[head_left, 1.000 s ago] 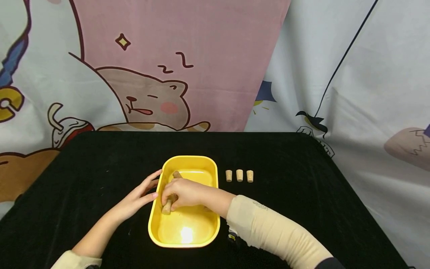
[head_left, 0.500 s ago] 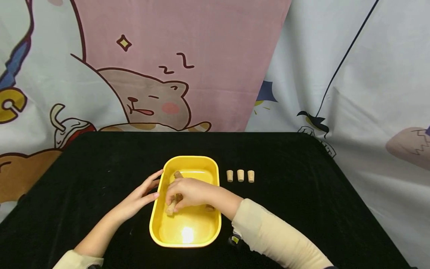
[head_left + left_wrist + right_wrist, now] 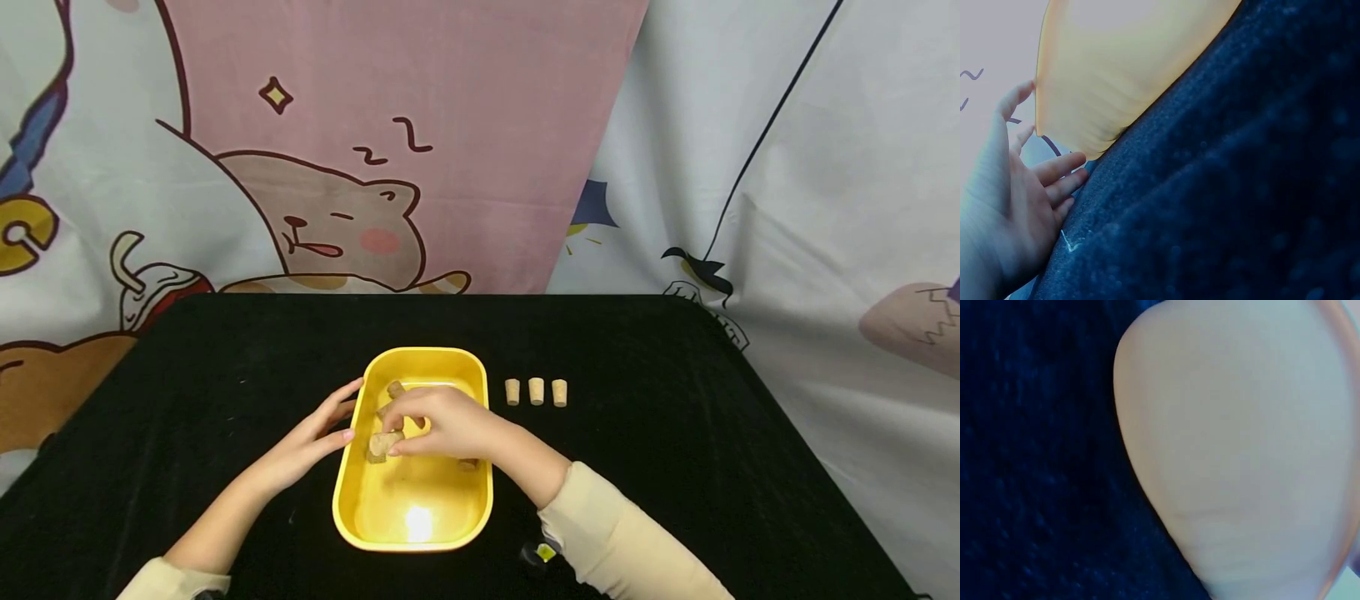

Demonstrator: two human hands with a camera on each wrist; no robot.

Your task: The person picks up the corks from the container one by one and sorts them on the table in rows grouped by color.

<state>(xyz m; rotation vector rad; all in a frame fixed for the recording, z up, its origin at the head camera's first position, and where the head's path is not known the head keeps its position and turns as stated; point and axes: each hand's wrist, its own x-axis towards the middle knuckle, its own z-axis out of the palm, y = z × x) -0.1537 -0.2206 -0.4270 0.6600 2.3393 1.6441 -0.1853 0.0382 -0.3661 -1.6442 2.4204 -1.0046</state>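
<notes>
A yellow tray [image 3: 412, 546] stands on the black cloth, with several cork stoppers inside. My right hand [image 3: 453, 425] reaches over its right wall and pinches one cork stopper [image 3: 386, 442] between thumb and fingers. Right under that one, another cork [image 3: 376, 457] shows partly. Further cork pieces lie by the left wall, one cork [image 3: 395, 388] near the back, and a darker cork [image 3: 468, 464] sits by the right wall below my wrist. My left hand [image 3: 315, 437] rests its extended fingers and thumb against the tray's left side. The left wrist view shows these fingers [image 3: 1060, 167] at the tray's outer wall [image 3: 1129, 56].
Three cork stoppers stand in a row right of the tray, the middle cork [image 3: 536, 392] among them. The black cloth [image 3: 660, 467] covers the table. Behind its far edge hangs a printed curtain [image 3: 480, 167]. The right wrist view shows mostly the tray's outer wall [image 3: 1229, 425].
My right hand has shifted back to the right inside the tray, and the pinched cork has moved a little up and right. The left hand stays at the tray's side.
</notes>
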